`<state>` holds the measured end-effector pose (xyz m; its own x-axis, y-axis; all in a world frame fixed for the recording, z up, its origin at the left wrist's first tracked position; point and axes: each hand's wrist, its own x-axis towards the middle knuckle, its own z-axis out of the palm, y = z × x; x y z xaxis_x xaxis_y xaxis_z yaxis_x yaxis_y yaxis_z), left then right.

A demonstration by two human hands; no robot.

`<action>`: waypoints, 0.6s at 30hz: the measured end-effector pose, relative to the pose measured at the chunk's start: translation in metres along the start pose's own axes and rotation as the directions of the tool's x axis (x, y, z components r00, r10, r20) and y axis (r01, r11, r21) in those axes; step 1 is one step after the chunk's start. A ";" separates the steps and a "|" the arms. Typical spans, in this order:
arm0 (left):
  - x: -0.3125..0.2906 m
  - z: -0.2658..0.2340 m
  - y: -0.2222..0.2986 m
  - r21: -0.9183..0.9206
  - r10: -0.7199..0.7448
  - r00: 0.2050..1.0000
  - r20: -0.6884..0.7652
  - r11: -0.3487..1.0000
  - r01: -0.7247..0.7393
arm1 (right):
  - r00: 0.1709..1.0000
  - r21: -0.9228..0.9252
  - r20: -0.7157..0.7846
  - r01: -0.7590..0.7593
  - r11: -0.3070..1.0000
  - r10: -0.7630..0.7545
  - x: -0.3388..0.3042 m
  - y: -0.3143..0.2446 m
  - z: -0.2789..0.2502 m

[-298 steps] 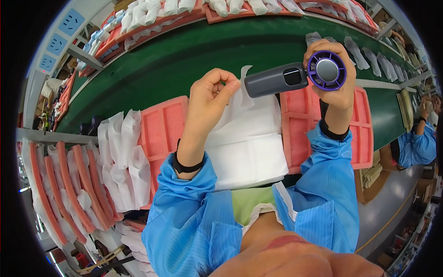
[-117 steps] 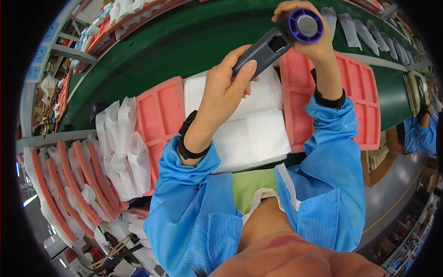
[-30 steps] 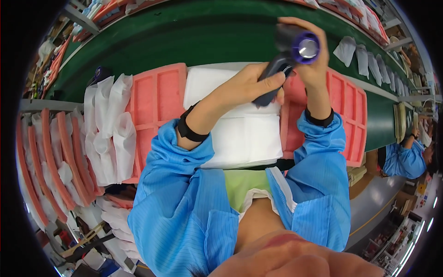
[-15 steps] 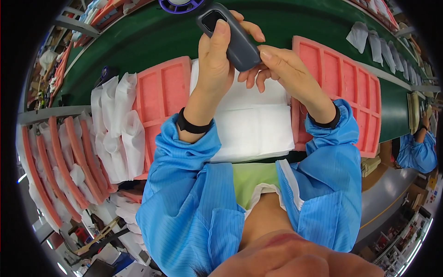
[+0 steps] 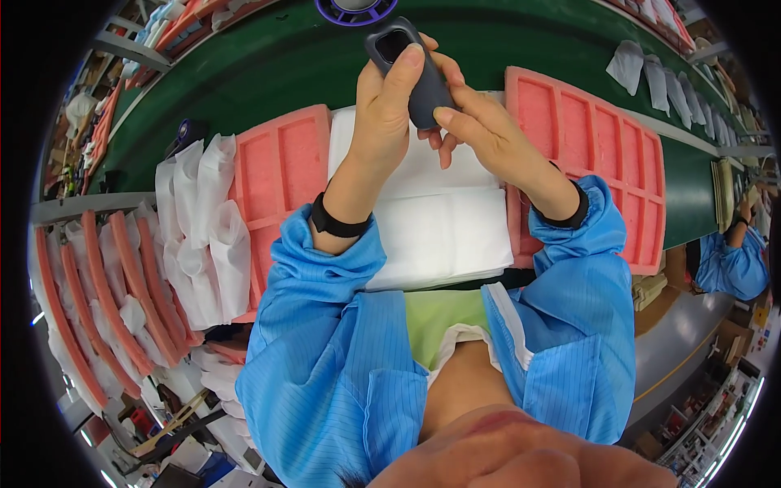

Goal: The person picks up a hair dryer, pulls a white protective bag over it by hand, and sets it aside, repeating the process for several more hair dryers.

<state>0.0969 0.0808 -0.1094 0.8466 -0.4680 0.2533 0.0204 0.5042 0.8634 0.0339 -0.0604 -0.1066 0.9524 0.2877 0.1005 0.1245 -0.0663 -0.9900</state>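
A dark grey, rounded, oblong device (image 5: 426, 96) with a glossy black window at its far end is held tilted above the bench. My left hand (image 5: 381, 118) wraps round it from the left, thumb lying along the face near the window. At the near end, my right hand (image 5: 492, 137) grips it, with the thumb pressed on the lower edge and some fingers hidden behind. Beneath both hands lies a stack of thin white sheets or sleeves (image 5: 439, 232). I cannot tell exactly what kind of device it is.
Pink compartmented foam trays (image 5: 281, 154) flank the stack, with another pink tray (image 5: 592, 134) at right. White-wrapped items (image 5: 195, 236) lie at left. Beyond is a green belt (image 5: 268, 69) with a purple-rimmed spool (image 5: 355, 18) and bagged pieces (image 5: 626, 67). A co-worker's blue sleeve (image 5: 732, 264) shows far right.
The device has shifted slightly right and nearer to me, held more upright. My right thumb has moved onto its near end, and the right hand has closed in on it.
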 end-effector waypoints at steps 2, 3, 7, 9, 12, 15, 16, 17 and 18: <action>0.000 0.001 0.001 -0.007 -0.010 1.000 -0.002 1.000 0.010 | 1.000 -0.018 0.008 0.028 0.999 -0.028 0.000 0.001 0.001; 0.000 0.002 0.002 -0.012 -0.020 1.000 -0.003 1.000 0.020 | 1.000 -0.018 0.009 0.027 0.999 -0.027 0.000 0.000 0.001; -0.001 0.001 0.002 -0.009 -0.031 1.000 -0.004 0.999 0.031 | 0.998 -0.051 0.043 0.057 0.997 -0.055 -0.001 -0.005 -0.001; -0.001 0.001 0.001 -0.005 -0.031 1.000 -0.004 1.000 0.031 | 0.998 -0.065 0.039 0.048 0.997 -0.046 0.000 -0.004 -0.001; -0.002 0.004 0.000 0.014 -0.024 1.000 0.002 1.000 0.024 | 0.998 -0.072 0.043 0.039 0.997 -0.035 0.001 -0.001 -0.002; -0.001 0.004 0.000 -0.006 -0.037 0.999 0.000 0.999 0.036 | 0.998 -0.070 0.052 0.029 0.997 -0.026 0.002 0.001 -0.005; -0.001 0.004 -0.001 -0.016 -0.044 0.999 0.001 0.999 0.044 | 0.997 -0.077 0.066 0.037 0.996 -0.032 0.002 0.002 -0.006; -0.001 0.004 -0.001 -0.016 -0.045 0.999 0.002 0.999 0.045 | 0.996 -0.083 0.080 0.045 0.996 -0.038 0.003 0.002 -0.008; -0.001 0.004 -0.001 -0.006 -0.041 0.999 0.001 0.999 0.041 | 0.995 -0.090 0.094 0.053 0.995 -0.044 0.003 0.003 -0.008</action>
<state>0.0941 0.0778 -0.1091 0.8447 -0.4890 0.2177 0.0588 0.4890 0.8703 0.0392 -0.0678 -0.1080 0.9155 0.3792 0.1345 0.1992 -0.1366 -0.9704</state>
